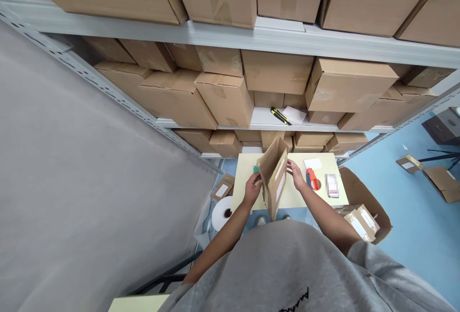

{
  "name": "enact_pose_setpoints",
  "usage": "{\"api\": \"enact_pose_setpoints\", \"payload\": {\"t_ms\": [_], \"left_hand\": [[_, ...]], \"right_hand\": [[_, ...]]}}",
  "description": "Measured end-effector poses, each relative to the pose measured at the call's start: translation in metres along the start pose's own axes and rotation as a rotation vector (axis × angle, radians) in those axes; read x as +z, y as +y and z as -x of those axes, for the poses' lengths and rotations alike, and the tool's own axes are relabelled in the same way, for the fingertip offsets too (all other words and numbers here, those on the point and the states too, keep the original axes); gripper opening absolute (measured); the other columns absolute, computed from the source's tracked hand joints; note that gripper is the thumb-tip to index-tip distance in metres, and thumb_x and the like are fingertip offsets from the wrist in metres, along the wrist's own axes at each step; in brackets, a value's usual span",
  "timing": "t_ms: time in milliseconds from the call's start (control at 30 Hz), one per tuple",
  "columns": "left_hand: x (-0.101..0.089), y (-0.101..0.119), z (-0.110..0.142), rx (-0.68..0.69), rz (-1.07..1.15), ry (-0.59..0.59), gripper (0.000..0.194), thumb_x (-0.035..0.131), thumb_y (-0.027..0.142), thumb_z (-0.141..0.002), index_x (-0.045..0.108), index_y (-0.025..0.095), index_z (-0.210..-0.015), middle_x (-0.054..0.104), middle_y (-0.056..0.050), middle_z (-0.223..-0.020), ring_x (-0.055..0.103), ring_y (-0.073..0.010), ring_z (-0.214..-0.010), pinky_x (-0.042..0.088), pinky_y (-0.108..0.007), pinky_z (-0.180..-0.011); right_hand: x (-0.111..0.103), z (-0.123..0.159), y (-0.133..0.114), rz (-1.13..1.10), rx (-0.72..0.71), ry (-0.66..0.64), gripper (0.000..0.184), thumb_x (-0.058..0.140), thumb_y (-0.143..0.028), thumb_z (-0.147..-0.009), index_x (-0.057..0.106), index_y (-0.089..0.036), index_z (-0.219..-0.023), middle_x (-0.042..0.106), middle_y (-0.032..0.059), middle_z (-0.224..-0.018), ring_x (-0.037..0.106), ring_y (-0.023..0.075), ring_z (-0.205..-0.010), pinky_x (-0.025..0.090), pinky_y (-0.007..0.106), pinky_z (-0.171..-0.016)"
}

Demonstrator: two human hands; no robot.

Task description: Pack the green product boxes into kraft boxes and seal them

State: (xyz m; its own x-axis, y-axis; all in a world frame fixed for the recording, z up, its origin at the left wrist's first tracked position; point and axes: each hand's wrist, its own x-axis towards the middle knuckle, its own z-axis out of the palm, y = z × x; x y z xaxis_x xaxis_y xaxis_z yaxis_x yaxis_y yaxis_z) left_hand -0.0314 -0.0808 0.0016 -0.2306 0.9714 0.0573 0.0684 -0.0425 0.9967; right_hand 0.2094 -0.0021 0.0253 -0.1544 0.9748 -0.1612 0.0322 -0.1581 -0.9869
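Between my two hands stands a brown cardboard box [272, 173], narrow and tilted, over the front part of a pale yellow table [294, 200]. White labels show on its right face. My left hand [252, 188] is closed on the box's left side, with some fingers hidden behind it. On the other side, the fingers of my right hand [296, 176] grip the right edge. Right of that hand lie a red and blue tape dispenser [312, 179], a white paper [312, 163] and a blurred phone-like rectangle [332, 186]. A small green thing [255, 169] peeks out near my left hand.
Shelves [230, 39] full of cardboard boxes rise behind the table. A black and yellow utility knife [281, 116] lies on one shelf. A white roll [220, 213] stands at the table's left, and a large open carton [373, 206] holding packages at its right. A grey wall [89, 182] bounds the left.
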Motion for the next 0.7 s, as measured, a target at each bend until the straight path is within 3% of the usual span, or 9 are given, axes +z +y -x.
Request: {"api": "enact_pose_setpoints", "payload": {"t_ms": [100,233,300,367,433,500,567,700], "left_hand": [[0.010,-0.003,-0.001,-0.074,0.073,-0.003,0.081,0.061,0.087,-0.089,0.077,0.019,-0.129,0.079,-0.016,-0.131,0.072,-0.0363,-0.127,0.056,-0.054,-0.114],[-0.006,-0.009,0.013,-0.063,0.123,0.053,0.098,0.049,0.096,-0.091,0.067,0.021,-0.151,0.070,-0.018,-0.149,0.060,-0.0376,-0.147,0.045,-0.055,-0.126],[-0.018,-0.009,0.028,0.002,0.139,0.058,0.113,0.052,0.101,-0.085,0.048,0.025,-0.169,0.055,-0.019,-0.167,0.049,-0.0383,-0.158,0.039,-0.055,-0.131],[-0.026,-0.008,0.046,0.067,0.119,0.052,0.138,0.066,0.102,-0.074,0.016,0.031,-0.181,0.031,-0.021,-0.182,0.036,-0.0412,-0.166,0.035,-0.058,-0.133],[-0.027,-0.005,0.063,0.102,0.073,0.046,0.163,0.079,0.100,-0.060,-0.011,0.035,-0.180,0.004,-0.024,-0.187,0.026,-0.0463,-0.169,0.034,-0.064,-0.131],[-0.022,-0.001,0.075,0.103,0.050,0.027,0.176,0.085,0.098,-0.051,-0.024,0.036,-0.176,-0.012,-0.025,-0.186,0.021,-0.0496,-0.170,0.034,-0.067,-0.130],[-0.014,0.005,0.079,0.086,0.080,-0.009,0.177,0.082,0.100,-0.052,-0.027,0.035,-0.175,-0.008,-0.026,-0.186,0.024,-0.0487,-0.169,0.033,-0.066,-0.131],[-0.002,0.024,0.064,0.070,0.177,-0.009,0.157,0.068,0.102,-0.070,-0.018,0.030,-0.179,0.028,-0.022,-0.182,0.035,-0.0410,-0.167,0.032,-0.059,-0.135]], "right_hand": [[0.006,0.000,0.001,0.025,0.037,-0.010,0.090,0.046,-0.094,-0.092,0.064,-0.029,-0.153,0.063,0.0112,-0.160,0.061,0.0314,-0.145,0.057,0.049,-0.115],[-0.004,0.001,0.001,0.042,0.029,0.044,0.099,0.051,-0.097,-0.088,0.058,-0.029,-0.159,0.059,0.0106,-0.165,0.050,0.0321,-0.156,0.046,0.051,-0.127],[-0.011,0.001,0.001,0.054,0.015,0.055,0.100,0.053,-0.097,-0.087,0.058,-0.029,-0.160,0.059,0.0105,-0.166,0.048,0.0319,-0.159,0.040,0.050,-0.132],[-0.015,0.002,0.001,0.070,-0.002,0.047,0.099,0.056,-0.096,-0.087,0.060,-0.028,-0.159,0.061,0.0115,-0.163,0.048,0.0324,-0.158,0.039,0.049,-0.133],[-0.014,0.002,0.003,0.078,-0.034,0.028,0.099,0.057,-0.096,-0.087,0.061,-0.027,-0.158,0.064,0.0128,-0.160,0.051,0.0336,-0.156,0.040,0.051,-0.132],[-0.010,0.004,0.007,0.086,-0.072,0.011,0.098,0.057,-0.095,-0.088,0.062,-0.026,-0.157,0.066,0.0135,-0.157,0.053,0.0344,-0.155,0.041,0.052,-0.132],[-0.006,0.007,0.012,0.100,-0.101,0.000,0.099,0.055,-0.097,-0.088,0.063,-0.025,-0.157,0.066,0.0141,-0.157,0.054,0.0351,-0.153,0.042,0.053,-0.131],[-0.003,0.016,0.016,0.138,-0.164,-0.022,0.100,0.051,-0.096,-0.090,0.063,-0.022,-0.156,0.067,0.0165,-0.156,0.056,0.0372,-0.151,0.043,0.054,-0.129]]}}
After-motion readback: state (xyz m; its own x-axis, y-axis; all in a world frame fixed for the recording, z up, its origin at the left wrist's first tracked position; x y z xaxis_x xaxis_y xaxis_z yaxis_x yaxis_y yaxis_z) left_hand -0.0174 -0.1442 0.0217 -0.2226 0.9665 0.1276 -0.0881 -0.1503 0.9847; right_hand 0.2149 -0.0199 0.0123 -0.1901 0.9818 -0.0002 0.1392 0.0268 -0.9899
